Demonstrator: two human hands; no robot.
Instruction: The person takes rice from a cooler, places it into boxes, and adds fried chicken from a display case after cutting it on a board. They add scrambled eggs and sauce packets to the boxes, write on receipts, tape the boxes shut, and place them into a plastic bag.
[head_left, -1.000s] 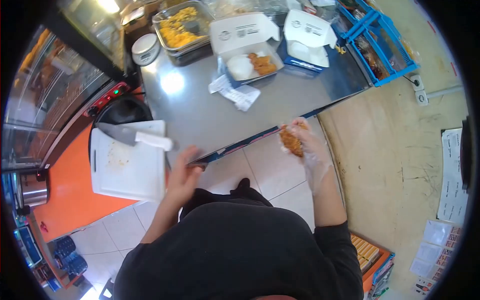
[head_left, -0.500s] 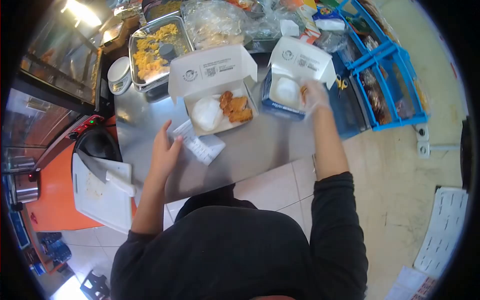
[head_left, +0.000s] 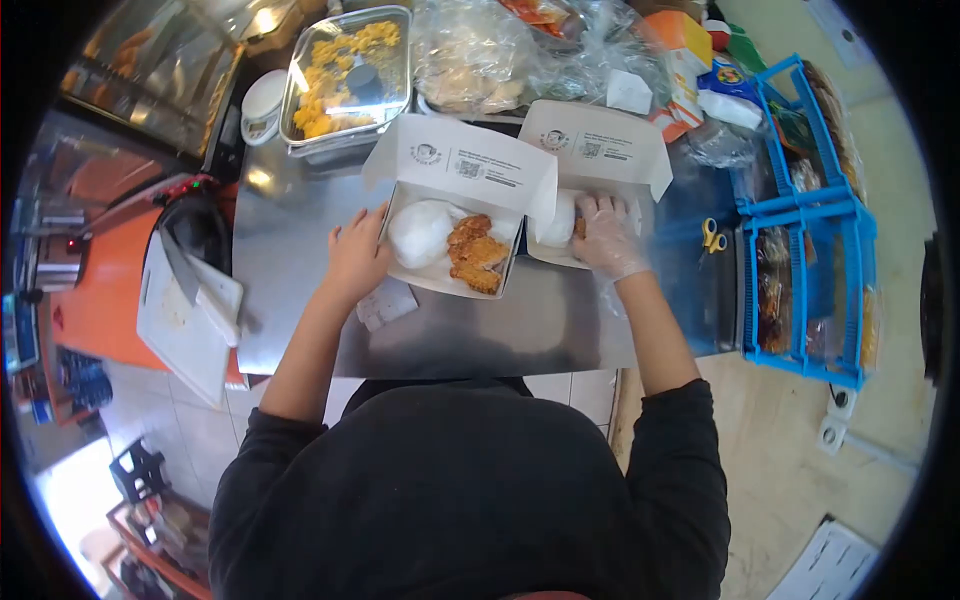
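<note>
In the head view, my left hand [head_left: 360,255] is bare and rests against the left side of an open cardboard meal box [head_left: 455,283], fingers apart. That box holds a white wrapped mound [head_left: 424,234] and pieces of fried chicken [head_left: 478,255]. A printed slip [head_left: 388,303] lies by its near-left corner. My right hand [head_left: 608,238], in a clear plastic glove, is inside a second open box [head_left: 600,145]. Its fingers curl over fried chicken [head_left: 580,228], mostly hidden beneath them, beside another white mound [head_left: 552,222].
A glass tray [head_left: 400,75] of yellow food stands behind, near a white scale [head_left: 263,105]. Bagged goods [head_left: 475,55] line the back. To the right are yellow scissors [head_left: 713,236] and blue baskets [head_left: 805,210]. A knife [head_left: 213,300] lies on a white cutting board [head_left: 190,340] at left.
My left hand has come against the left box, which now sits right up to the second box, closing the gap. My right hand has settled into the second box. The camera view has shifted.
</note>
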